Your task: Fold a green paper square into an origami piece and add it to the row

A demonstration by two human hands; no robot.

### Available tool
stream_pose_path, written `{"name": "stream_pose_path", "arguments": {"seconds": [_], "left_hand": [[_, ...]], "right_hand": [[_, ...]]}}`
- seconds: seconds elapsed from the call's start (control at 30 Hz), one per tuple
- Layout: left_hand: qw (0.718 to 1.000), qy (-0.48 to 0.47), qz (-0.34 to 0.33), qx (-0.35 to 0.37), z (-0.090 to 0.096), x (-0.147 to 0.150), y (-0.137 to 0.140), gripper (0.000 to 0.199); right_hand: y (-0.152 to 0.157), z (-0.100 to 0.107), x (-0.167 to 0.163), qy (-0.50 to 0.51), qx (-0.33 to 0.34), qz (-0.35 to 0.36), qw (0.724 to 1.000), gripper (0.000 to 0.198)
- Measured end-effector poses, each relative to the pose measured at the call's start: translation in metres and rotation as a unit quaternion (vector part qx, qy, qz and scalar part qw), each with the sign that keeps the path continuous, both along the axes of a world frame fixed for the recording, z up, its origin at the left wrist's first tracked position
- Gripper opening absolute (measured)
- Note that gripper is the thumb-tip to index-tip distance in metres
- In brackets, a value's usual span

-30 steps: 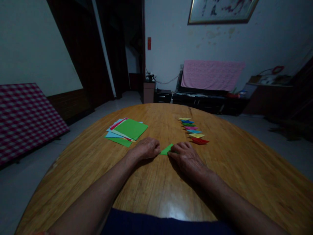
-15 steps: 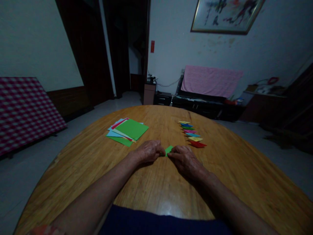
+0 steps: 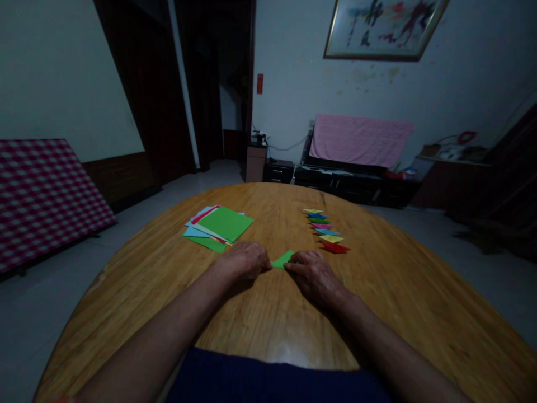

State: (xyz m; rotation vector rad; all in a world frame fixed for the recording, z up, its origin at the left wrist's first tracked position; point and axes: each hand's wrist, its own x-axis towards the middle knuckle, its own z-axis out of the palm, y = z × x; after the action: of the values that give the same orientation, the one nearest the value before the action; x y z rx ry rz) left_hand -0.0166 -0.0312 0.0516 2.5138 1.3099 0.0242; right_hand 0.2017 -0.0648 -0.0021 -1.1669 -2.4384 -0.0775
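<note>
A small folded piece of green paper [image 3: 282, 259] lies on the wooden table between my two hands. My left hand [image 3: 250, 259] is closed at the paper's left corner, fingertips pinching it. At its right side, my right hand [image 3: 311, 268] grips the paper with thumb and fingers, hiding that end. Beyond my right hand stands a row of several folded paper boats, a red paper boat [image 3: 335, 247] being the nearest. Past my left hand is a loose stack of coloured paper sheets [image 3: 229, 225], a green one on top.
The round wooden table [image 3: 268, 313] has its far edge beyond the paper. Behind it are a black cabinet [image 3: 356, 186] and a screen-like thing draped with a pink cloth [image 3: 361, 140]. A checked cloth [image 3: 46, 201] covers something at the left.
My left hand has shifted left along the paper, so more of the green paper shows between my hands. My right hand stays nearly in place. The view has tilted slightly.
</note>
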Motion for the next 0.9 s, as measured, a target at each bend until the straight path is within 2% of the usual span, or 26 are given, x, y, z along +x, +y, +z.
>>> {"name": "stream_pose_path", "arguments": {"seconds": [0.07, 0.13, 0.2, 0.27, 0.4, 0.53, 0.63, 0.77, 0.9], "left_hand": [[0.998, 0.063, -0.003, 0.004, 0.007, 0.002, -0.004, 0.013], [0.998, 0.061, 0.008, 0.03, 0.007, 0.005, -0.006, 0.014], [0.994, -0.046, 0.009, 0.095, 0.002, 0.011, -0.005, 0.024], [0.985, -0.124, 0.022, 0.12, -0.007, 0.02, -0.002, 0.035], [0.985, -0.156, 0.068, 0.039, -0.023, 0.043, 0.006, 0.045], [0.983, -0.142, 0.11, 0.039, -0.033, 0.055, 0.011, 0.048], [0.988, -0.101, 0.114, 0.034, -0.031, 0.06, 0.009, 0.042], [0.997, -0.019, 0.08, -0.006, -0.019, 0.066, 0.006, 0.03], [0.996, -0.009, 0.084, 0.007, -0.017, 0.066, 0.006, 0.034]], "right_hand": [[0.0, -0.002, 0.0, 0.005, 0.003, -0.001, 1.0, 0.027], [0.0, -0.004, 0.0, 0.012, 0.005, -0.001, 1.0, 0.027], [0.0, -0.006, 0.0, 0.019, 0.007, -0.001, 1.0, 0.027], [0.001, -0.007, 0.0, 0.023, 0.011, 0.0, 1.0, 0.027], [0.003, -0.01, 0.001, 0.029, 0.021, 0.002, 0.999, 0.027], [0.003, -0.01, 0.002, 0.031, 0.019, 0.004, 0.999, 0.027], [0.003, -0.011, 0.002, 0.04, 0.018, 0.004, 0.999, 0.028], [0.006, -0.014, 0.004, 0.067, 0.008, 0.005, 0.998, 0.028], [0.008, -0.017, 0.015, 0.119, -0.007, -0.027, 0.992, 0.027]]}}
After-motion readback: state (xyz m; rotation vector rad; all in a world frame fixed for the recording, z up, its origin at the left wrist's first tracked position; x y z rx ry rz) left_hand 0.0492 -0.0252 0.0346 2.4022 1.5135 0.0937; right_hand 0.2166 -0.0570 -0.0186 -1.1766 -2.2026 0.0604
